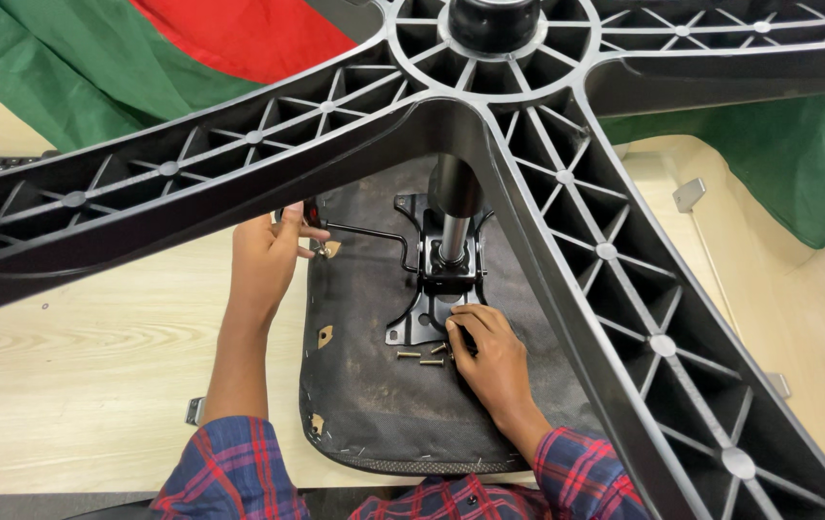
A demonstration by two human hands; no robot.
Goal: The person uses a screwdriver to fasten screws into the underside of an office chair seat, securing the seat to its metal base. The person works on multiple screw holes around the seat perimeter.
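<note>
A black metal seat plate [429, 308] lies bolted-side up on an upturned chair seat [364, 385] on the wooden bench [85, 356]. The right hand [489, 351] pinches loose screws [422, 357] beside it; the left hand [268, 255] grips the red-tipped lever [364, 231]. A green-and-red cloth [143, 48] lies behind, beneath the star base [566, 183].

Big black chair base [566, 183] arms crossing overhead, metal post [453, 217] in the middle, open tabletop [85, 385] on the left
</note>
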